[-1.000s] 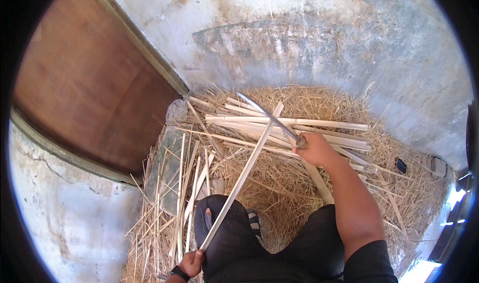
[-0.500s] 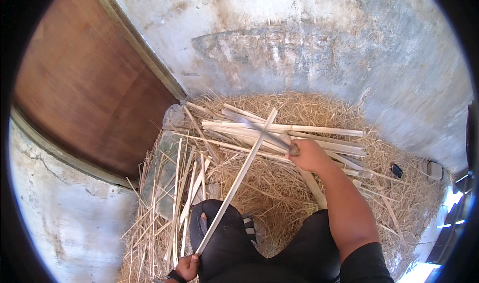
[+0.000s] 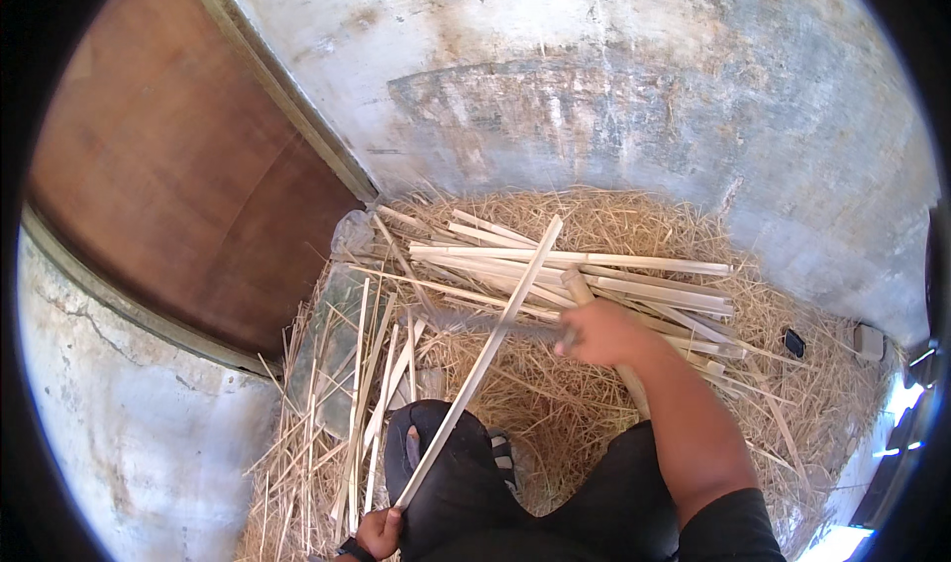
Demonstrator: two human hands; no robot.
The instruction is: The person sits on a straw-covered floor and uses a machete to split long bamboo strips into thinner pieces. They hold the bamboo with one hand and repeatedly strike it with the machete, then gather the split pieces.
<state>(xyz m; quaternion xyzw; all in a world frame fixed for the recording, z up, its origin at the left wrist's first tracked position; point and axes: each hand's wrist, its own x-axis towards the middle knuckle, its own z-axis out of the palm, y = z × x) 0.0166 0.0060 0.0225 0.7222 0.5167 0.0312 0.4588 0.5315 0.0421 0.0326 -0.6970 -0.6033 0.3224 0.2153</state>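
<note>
My left hand [image 3: 378, 534] is closed round the lower end of a long pale bamboo strip [image 3: 475, 372]. The strip slants up and away to the right, passing over my left knee. In my right hand [image 3: 602, 332] is a knife [image 3: 535, 332], its blade smeared by motion and pointing left. The blade lies across the middle of the strip; whether it touches cannot be made out. Behind my right hand a thick wooden stick [image 3: 577, 287] shows, its lower part running down between my knees. Beyond the strip's far end lies a pile of split bamboo strips [image 3: 644, 261].
Straw-like shavings [image 3: 634, 210] cover the ground up to a stained wall [image 3: 594, 87]. More thin strips [image 3: 362, 394] lie left of my knee, near a brown door panel [image 3: 188, 166]. At right are a small black object [image 3: 792, 342] and a pale block [image 3: 869, 342].
My right hand has come slightly nearer to me and left. The knife has swung from the strip's upper part down to its middle. My left hand and the strip stay nearly in place.
</note>
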